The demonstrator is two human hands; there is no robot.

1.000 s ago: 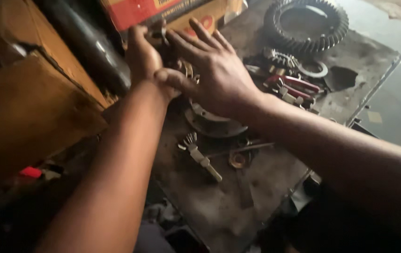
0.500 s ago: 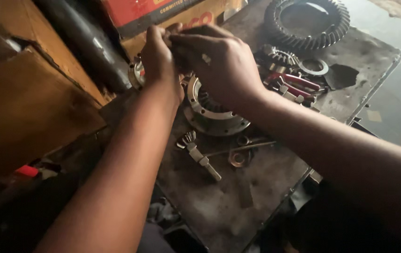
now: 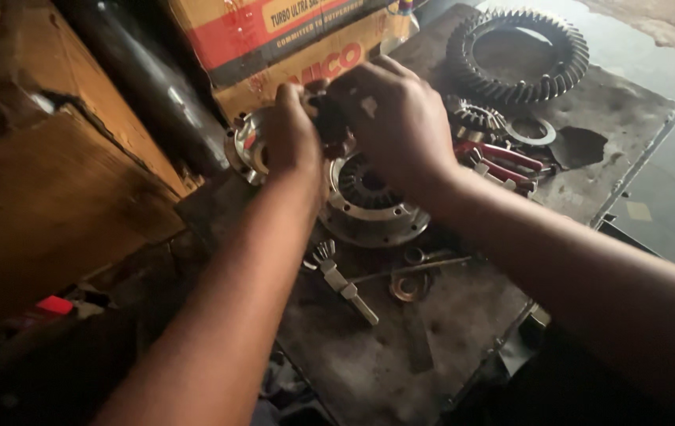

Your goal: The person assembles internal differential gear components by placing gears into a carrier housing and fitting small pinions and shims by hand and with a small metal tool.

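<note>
My left hand (image 3: 292,138) and my right hand (image 3: 391,118) meet above a round metal differential housing (image 3: 369,207) on a greasy metal bench top (image 3: 448,331). Together they grip a small dark part (image 3: 330,122), mostly hidden by the fingers. Behind my left hand sits a shiny flanged metal piece (image 3: 244,146). The housing is open on top and shows dark gear teeth inside.
A large ring gear (image 3: 517,54) lies at the back right, with a small bevel gear (image 3: 475,118), a flat ring (image 3: 531,130) and red-handled pliers (image 3: 503,162) near it. A small toothed shaft (image 3: 341,280) and a washer (image 3: 404,288) lie in front. A cardboard box (image 3: 290,39) and wooden blocks (image 3: 61,181) stand at the left.
Both hands have closed together over the small dark part and shifted slightly toward the housing; a second ago the right hand's fingers were spread open.
</note>
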